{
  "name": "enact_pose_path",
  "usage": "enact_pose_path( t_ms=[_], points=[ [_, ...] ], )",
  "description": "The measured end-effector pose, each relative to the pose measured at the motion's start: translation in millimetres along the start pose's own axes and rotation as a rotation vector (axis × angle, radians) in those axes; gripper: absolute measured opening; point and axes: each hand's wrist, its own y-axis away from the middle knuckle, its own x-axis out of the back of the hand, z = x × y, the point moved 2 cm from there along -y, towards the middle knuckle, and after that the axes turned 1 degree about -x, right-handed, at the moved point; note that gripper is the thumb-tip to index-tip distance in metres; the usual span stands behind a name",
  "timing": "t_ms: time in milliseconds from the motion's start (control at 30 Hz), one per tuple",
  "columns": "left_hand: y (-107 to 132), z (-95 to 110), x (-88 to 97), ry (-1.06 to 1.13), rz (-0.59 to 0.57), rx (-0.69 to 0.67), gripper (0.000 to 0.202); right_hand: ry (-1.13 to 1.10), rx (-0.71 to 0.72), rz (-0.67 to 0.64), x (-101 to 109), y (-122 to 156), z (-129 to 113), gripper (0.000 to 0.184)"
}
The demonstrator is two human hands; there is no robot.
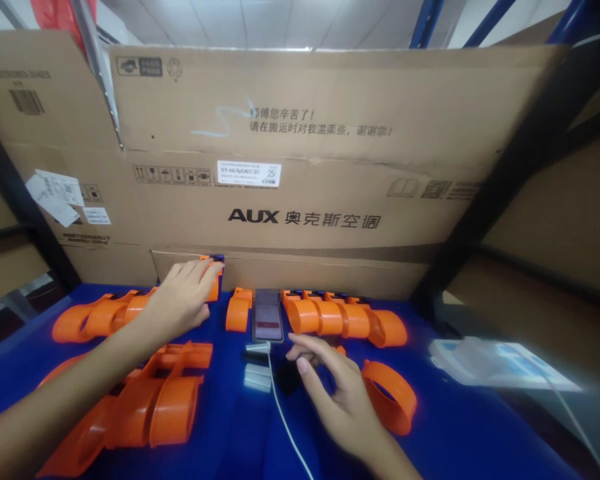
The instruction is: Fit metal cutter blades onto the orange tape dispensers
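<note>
Two bare hands on uncovered forearms. Slim left hand (183, 297), seen from the back, knuckles softly rounded, joined to a long, smooth left forearm (55, 407) bare all the way to the lower left corner. Slim right hand (337, 393), also seen from the back, with long, narrow fingers. Short, rounded, faintly glossy nail on the forefinger (303, 365). Only a brief stretch of bare right wrist (380, 460) before the bottom edge. Outlines slightly soft and stretched toward the margins of the view.
</note>
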Motion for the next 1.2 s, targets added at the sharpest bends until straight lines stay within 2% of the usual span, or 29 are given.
enact_pose_path(
  t_ms=[67,167,267,333,433,533,600,667,733,767,833,900,967,1067,1200],
  points=[
    [8,17,21.5,-0.068,0.102,0.013,0.058,-0.028,-0.042,0.027,-2,-1,1,0.028],
    [32,64,40.7,-0.085,0.258,-0.045,0.043,-0.152,-0.154,0.047,-9,-1,5,0.031],
    [54,117,41.2,-0.002,0.393,-0.135,0.035,-0.356,-0.344,-0.005,-19,-1,11,0.048],
    [61,143,36.4,0.042,0.479,-0.222,0.032,-0.456,-0.472,-0.009,-24,-1,16,0.055],
    [63,161,29.1,0.051,0.548,-0.343,0.036,-0.526,-0.582,0.082,-25,-2,25,0.055],
    [61,160,20.7,0.208,0.485,-0.414,0.054,-0.549,-0.609,0.143,-23,-5,31,0.053],
    [58,153,11.7,0.489,0.416,-0.275,0.067,-0.532,-0.592,0.163,-21,-7,30,0.052],
    [51,147,-2.7,0.893,0.335,0.066,0.072,-0.502,-0.551,0.173,-19,-8,25,0.051],
    [43,146,-21.0,1.323,0.227,0.466,0.064,-0.477,-0.499,0.146,-19,-10,18,0.05],
    [38,149,-29.5,1.512,0.162,0.617,0.06,-0.469,-0.471,0.118,-20,-10,14,0.049],
    [29,157,-42.3,1.802,0.067,0.814,0.053,-0.442,-0.422,0.065,-21,-11,9,0.045],
    [25,162,-49.8,1.961,0.066,0.915,0.047,-0.411,-0.395,0.028,-23,-10,9,0.038],
    [25,164,-53.4,2.004,0.122,0.914,0.043,-0.392,-0.405,-0.006,-27,-7,13,0.032],
    [30,161,-55.5,1.961,0.181,0.846,0.04,-0.377,-0.453,-0.059,-32,-3,20,0.025],
    [34,155,-56.2,1.895,0.2,0.903,0.038,-0.34,-0.489,-0.074,-35,-1,20,0.021]
  ],
)
